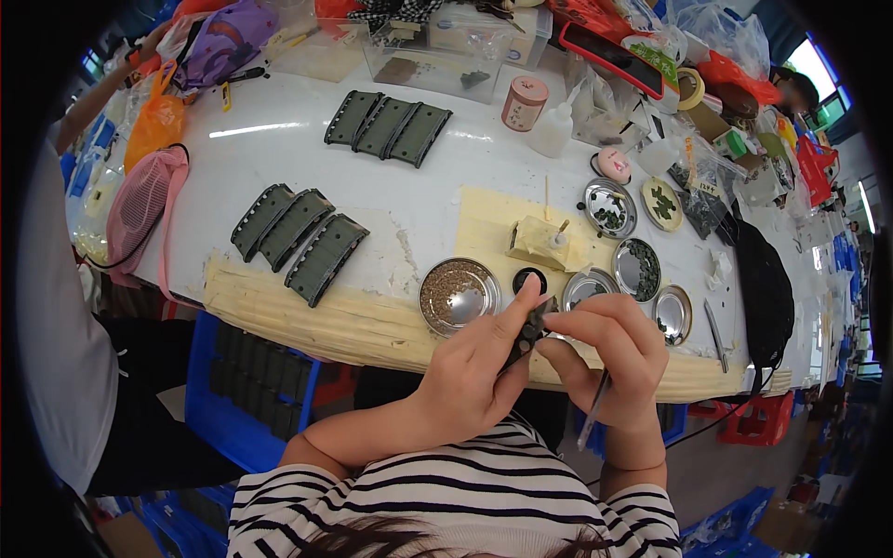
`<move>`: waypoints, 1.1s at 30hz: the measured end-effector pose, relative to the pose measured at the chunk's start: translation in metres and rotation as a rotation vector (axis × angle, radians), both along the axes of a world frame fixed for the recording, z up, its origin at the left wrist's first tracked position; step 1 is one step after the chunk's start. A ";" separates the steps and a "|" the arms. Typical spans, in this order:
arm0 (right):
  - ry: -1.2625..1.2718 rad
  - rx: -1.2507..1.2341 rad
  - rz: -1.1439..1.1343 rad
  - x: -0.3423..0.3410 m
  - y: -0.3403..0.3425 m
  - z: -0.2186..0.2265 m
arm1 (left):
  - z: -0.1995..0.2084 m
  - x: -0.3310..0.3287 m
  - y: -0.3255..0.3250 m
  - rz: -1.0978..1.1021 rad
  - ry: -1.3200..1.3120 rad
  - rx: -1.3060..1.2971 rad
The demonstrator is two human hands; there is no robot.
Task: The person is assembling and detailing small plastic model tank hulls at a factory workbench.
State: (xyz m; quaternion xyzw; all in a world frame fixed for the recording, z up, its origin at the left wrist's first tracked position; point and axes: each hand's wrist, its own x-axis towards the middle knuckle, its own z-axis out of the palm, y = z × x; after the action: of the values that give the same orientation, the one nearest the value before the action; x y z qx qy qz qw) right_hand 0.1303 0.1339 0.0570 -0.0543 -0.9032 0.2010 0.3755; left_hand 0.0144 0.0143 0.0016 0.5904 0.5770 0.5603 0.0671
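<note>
Pinching a small dk-green piece [526, 338], L hand [470, 365] has its grip closed on it, thumb pointing up; piece is held off the table [251, 158], over the near edge approx. mid-view, btwn both hands. R hand [625, 358] is at the piece's R side, thumb + index fingertips close in; whether they actually touch it, can't tell. R grip is also closed round a slim pen-like tool [593, 414], which slants down twd the lap.

Just past the hands: steel dish w/ brown grains [473, 305] to the L, small blk round pot [523, 279] partly behind L thumb, second steel dish [579, 283] partly hidden by R hand. Farther R: dish w/ dk-green bits [649, 279], smaller steel dish [673, 321], then metal tweezers [715, 337] lying near the edge. Behind these, a yellowish block [539, 244] w/ sticks standing in it, on a yellow sheet [477, 219].

L half of table: two sets of curved green panels, near set [298, 240] + far set [388, 127], three ea., well apart from the hands. Pink tin [525, 104] + white squeeze bottle [554, 130] stand side by side farther back. Below table, L: blue crate [202, 367] w/ dk panels inside.
</note>
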 end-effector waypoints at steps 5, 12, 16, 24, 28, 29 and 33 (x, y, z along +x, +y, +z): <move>0.089 -0.215 -0.167 0.014 -0.003 0.010 | -0.001 -0.014 -0.011 -0.263 -0.486 -0.174; 0.120 -0.239 -0.199 0.017 0.000 0.004 | -0.016 -0.020 -0.015 -0.431 -0.730 -0.179; 0.134 -0.240 -0.220 0.015 0.005 0.004 | -0.006 -0.017 -0.017 -0.472 -0.898 -0.163; 0.077 -0.279 -0.279 0.008 0.019 0.007 | -0.013 -0.018 -0.017 -0.542 -1.091 -0.102; 0.047 -0.326 -0.209 0.007 0.014 0.004 | -0.010 -0.019 -0.015 -0.483 -1.354 -0.209; 0.043 -0.335 -0.186 0.006 0.011 0.004 | -0.008 -0.019 -0.014 -0.472 -1.396 -0.241; -0.023 -0.359 -0.131 0.005 -0.004 0.005 | -0.005 -0.019 -0.012 -0.509 -1.443 -0.232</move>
State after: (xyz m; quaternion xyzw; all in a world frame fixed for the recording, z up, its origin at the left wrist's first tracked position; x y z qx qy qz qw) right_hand 0.1348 0.1298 0.0620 -0.1813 -0.8515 0.3333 0.3619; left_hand -0.0046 0.0022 -0.0035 0.1825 0.2921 0.7097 0.6146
